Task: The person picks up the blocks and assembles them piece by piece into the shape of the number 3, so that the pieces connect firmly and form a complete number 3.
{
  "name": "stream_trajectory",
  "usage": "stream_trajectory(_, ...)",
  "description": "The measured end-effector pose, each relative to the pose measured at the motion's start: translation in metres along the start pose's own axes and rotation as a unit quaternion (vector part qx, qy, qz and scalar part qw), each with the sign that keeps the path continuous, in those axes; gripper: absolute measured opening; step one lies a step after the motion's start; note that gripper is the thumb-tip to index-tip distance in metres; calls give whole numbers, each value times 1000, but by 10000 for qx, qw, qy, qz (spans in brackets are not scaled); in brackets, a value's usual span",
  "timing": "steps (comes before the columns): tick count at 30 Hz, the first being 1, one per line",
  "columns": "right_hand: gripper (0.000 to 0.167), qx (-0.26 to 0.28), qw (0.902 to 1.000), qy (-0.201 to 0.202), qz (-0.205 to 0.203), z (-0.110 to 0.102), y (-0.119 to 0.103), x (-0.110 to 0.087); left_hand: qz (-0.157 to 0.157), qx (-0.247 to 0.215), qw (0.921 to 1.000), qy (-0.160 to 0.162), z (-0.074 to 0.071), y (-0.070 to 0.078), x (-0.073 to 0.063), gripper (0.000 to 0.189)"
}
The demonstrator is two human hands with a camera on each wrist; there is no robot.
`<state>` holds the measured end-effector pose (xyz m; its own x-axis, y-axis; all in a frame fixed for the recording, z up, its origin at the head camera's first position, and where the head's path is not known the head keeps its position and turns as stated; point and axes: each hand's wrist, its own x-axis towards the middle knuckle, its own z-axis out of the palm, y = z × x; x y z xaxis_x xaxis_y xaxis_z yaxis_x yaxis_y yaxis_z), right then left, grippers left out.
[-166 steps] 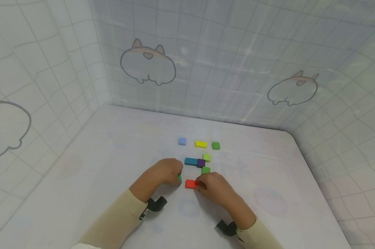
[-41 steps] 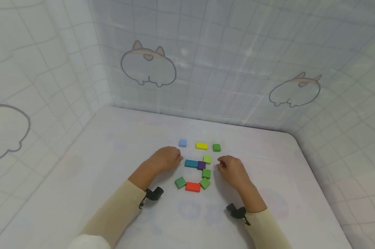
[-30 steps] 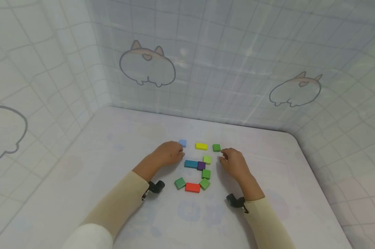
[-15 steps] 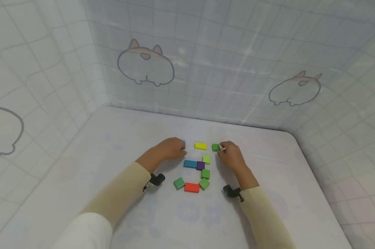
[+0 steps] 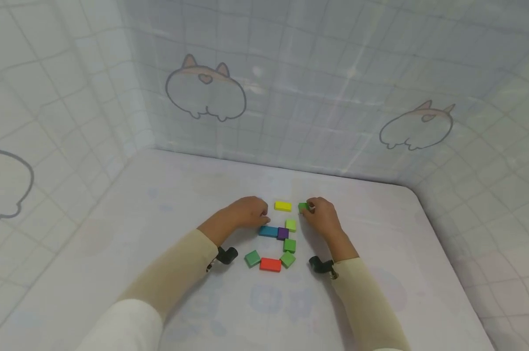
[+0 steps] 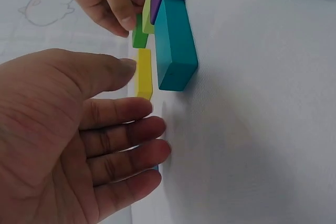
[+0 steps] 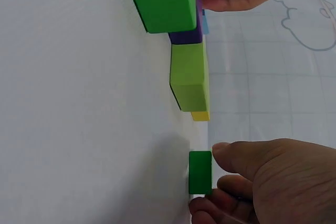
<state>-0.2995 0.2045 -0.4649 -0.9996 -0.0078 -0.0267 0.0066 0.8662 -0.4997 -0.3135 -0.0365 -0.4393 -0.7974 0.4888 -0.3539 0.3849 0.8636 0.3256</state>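
Note:
My right hand (image 5: 325, 218) has its thumb and fingers around a green block (image 5: 303, 207) at the far right of the arrangement. In the right wrist view, the thumb meets one end of that green block (image 7: 200, 172) and the fingers the other. My left hand (image 5: 248, 212) holds nothing; in the left wrist view its fingers (image 6: 126, 159) are loosely extended. It hovers beside the teal block (image 5: 268, 231), left of the yellow block (image 5: 283, 206). A light blue block (image 6: 156, 168) is mostly hidden behind the left fingers.
A purple block (image 5: 283, 233) adjoins the teal one, with a lime block (image 5: 290, 225) above and a green block (image 5: 289, 245) below. Nearer me lie a red block (image 5: 270, 264), a tilted green block (image 5: 288, 259) and a darker green block (image 5: 252, 259). A patterned wall (image 5: 290, 122) rises behind.
Both hands have moved from the near row up to the far row. The right hand has closed around the far green block. The left hand has shifted right, covering the light blue block.

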Motion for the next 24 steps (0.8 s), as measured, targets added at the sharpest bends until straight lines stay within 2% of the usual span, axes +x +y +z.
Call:
stream_trajectory(7,37,61,9999,-38,136,1,-7,4,224,-268,9993,-124,5,3,-7,33)
stream_trajectory(14,39,229,9991,-186,292,4,-11,4,479,-107,9988,-72,9,7,-13,36)
stream_trajectory(19,45,382,9980,-314,392,7,-11,2,549,117,9983,-144,10,10,-15,34)
stream_trajectory(24,46,492,9967,-338,552,8,-11,1,540,113,9984,-115,12,13,-18,34)
